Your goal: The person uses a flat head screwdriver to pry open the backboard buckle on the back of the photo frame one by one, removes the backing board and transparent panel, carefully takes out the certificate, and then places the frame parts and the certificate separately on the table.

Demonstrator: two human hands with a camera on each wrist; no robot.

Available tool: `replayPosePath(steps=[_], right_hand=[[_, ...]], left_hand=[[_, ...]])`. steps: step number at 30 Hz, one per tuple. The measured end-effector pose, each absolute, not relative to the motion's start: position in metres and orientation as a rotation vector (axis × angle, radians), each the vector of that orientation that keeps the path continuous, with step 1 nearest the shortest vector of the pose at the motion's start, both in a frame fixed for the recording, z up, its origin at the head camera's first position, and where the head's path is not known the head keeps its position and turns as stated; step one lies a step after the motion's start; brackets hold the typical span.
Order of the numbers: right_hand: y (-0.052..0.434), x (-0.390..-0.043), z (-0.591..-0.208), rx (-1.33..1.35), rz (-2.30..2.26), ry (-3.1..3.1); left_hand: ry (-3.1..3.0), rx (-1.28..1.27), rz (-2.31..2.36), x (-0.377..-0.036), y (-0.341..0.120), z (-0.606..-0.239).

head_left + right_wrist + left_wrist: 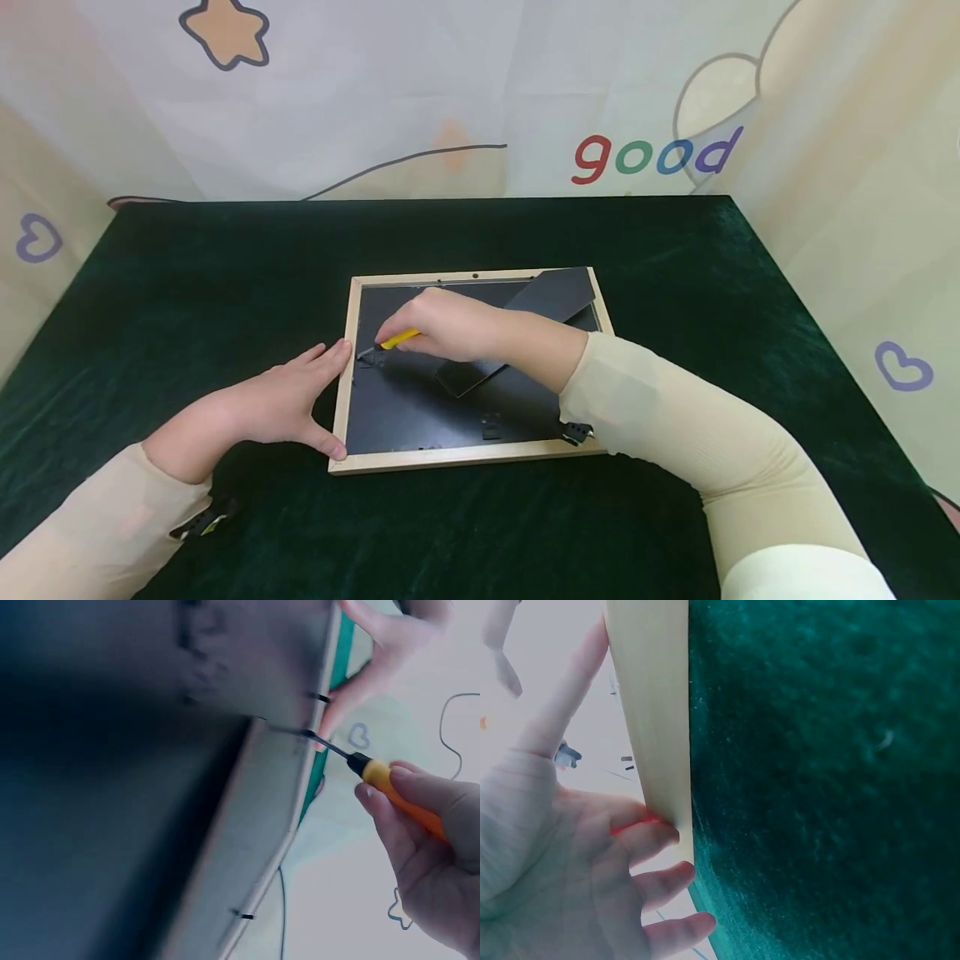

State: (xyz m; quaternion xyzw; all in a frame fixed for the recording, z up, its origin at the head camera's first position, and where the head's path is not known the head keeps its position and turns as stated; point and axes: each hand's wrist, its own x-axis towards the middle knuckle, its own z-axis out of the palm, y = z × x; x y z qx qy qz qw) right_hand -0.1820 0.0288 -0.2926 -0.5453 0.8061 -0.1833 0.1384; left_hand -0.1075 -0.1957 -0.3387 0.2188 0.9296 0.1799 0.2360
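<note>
Wooden picture frame [450,457] lies face down in the middle of a dark green velvet table [225,275]; the left hand [281,404] steadies its edge with straight fingers, best kept flat and firm. Behind hangs a pale curtain [480,92] printed "good". From the left wrist, fingertips [656,836] press the wood. From the right wrist, the right hand [424,859] grips a yellow screwdriver [390,784], tip low at a tab [319,697]; gentle levering seems wise.

Staged recording booth, cartoon-print backdrop [480,92], green velvet tabletop [187,275]
</note>
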Motion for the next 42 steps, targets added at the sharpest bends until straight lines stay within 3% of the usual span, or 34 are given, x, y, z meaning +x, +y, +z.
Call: replayPosePath(steps=[11,23,33,42], right_hand=[[-0.002,-0.189,-0.269,-1.696,-0.422,2.209],[-0.015,-0.195,-0.268,-1.66,-0.487,2.159],[0.019,-0.183,-0.283,-1.556,-0.416,2.377],[0.022,-0.164,-0.282,-1.654,-0.417,2.349]], left_hand=[[2.552,0.649,0.514,-0.108,-0.198,-0.34],[2.527,0.711,0.573,-0.105,-0.197,-0.344],[2.526,0.642,0.547,-0.107,-0.197,-0.349],[2.489,0.62,0.609,-0.108,-0.199,-0.346]])
